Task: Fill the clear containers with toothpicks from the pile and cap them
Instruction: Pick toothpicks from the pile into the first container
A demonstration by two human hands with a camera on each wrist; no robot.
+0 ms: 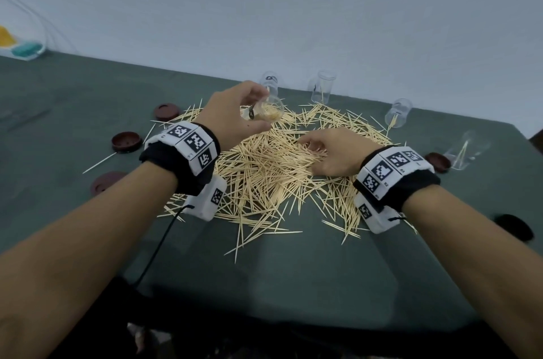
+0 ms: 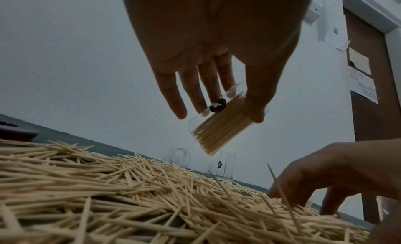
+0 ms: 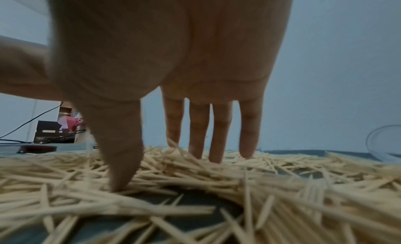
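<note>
Dark caps [image 1: 126, 142] and spare tubes [image 1: 323, 90] ring the toothpick pile [image 1: 273, 170], where the right hand [image 1: 329, 153] rests with fingers spread, while only the left wrist view shows the left hand [image 2: 217, 62] pinching a tilted, nearly full container [image 2: 219, 127].

A toothpick pile [image 1: 273, 170] lies mid-table [image 1: 293, 285], containers [image 1: 323, 91] behind it. Caps [image 1: 126, 142] sit left; the left hand [image 1: 235, 115] holds a tilted container [image 1: 269, 112] above the pile.
</note>
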